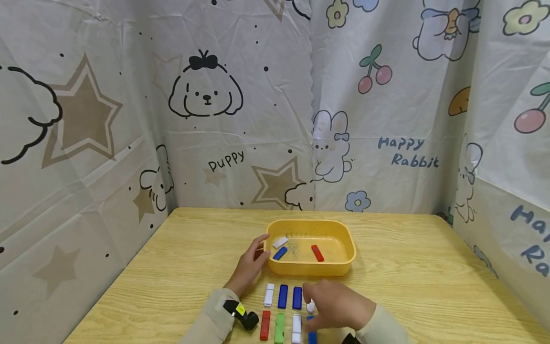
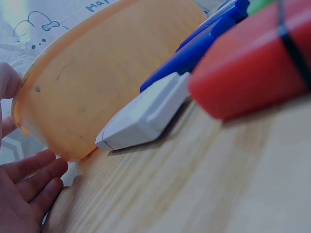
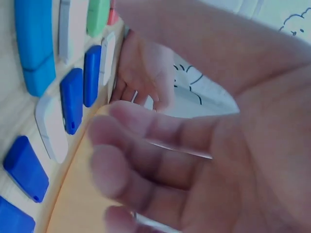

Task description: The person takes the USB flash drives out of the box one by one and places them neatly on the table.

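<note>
My left hand [image 1: 248, 267] rests against the left side of a yellow plastic bin [image 1: 309, 270], its fingers extended along the outer wall and rim. My right hand [image 1: 337, 303] hovers over the right end of two rows of USB sticks, fingers loosely bent with nothing between them. A white stick [image 1: 311, 306] and a blue stick [image 1: 312, 336] are partly covered by it. Left of these lie a red stick [image 1: 265, 325], a green stick [image 1: 280, 328] and several white and blue ones. The right wrist view shows another blue stick [image 3: 26, 168], hidden under the hand in the head view.
Inside the bin are a white stick [image 1: 280, 242], a blue stick [image 1: 280, 253] and a red stick [image 1: 317, 252]. The wooden table [image 1: 193, 248] ends at printed curtains [image 1: 240, 143] behind and at both sides.
</note>
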`<state>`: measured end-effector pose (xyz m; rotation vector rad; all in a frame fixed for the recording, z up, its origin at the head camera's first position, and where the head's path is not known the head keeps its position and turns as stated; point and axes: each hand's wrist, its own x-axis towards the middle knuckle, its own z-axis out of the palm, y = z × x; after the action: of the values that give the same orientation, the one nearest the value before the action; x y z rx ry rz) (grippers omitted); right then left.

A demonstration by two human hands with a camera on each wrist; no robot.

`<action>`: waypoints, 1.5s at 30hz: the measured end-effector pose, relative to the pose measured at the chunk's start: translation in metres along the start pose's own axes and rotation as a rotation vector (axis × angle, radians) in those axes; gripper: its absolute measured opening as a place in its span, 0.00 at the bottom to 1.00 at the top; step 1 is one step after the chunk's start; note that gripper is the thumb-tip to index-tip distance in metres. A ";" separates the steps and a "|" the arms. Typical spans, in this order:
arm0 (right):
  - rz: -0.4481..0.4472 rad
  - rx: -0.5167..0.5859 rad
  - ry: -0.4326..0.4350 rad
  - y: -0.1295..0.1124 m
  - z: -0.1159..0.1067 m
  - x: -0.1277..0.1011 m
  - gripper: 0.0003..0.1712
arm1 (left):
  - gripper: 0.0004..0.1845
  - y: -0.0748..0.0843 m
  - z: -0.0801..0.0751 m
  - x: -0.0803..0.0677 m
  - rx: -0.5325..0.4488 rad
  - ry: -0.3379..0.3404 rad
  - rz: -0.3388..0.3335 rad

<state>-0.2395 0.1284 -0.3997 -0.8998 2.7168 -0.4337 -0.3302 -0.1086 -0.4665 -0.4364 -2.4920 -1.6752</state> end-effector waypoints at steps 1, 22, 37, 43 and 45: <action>-0.014 0.002 0.025 0.001 -0.002 0.001 0.23 | 0.26 -0.005 0.001 0.002 -0.003 0.002 -0.005; -0.127 0.011 0.602 0.028 0.002 0.056 0.09 | 0.25 -0.034 0.006 0.010 -0.015 0.015 0.047; 0.053 0.178 0.438 0.036 0.003 0.110 0.13 | 0.24 -0.032 0.007 0.011 -0.014 0.015 0.035; 0.106 0.228 0.380 0.039 0.004 0.124 0.19 | 0.24 -0.032 0.007 0.010 -0.016 0.013 0.035; 0.117 0.237 0.368 0.039 0.003 0.126 0.21 | 0.25 -0.027 0.006 0.008 -0.017 0.006 0.038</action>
<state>-0.3572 0.0806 -0.4337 -0.6455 2.9329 -0.9571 -0.3455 -0.1114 -0.4909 -0.4765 -2.4509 -1.6825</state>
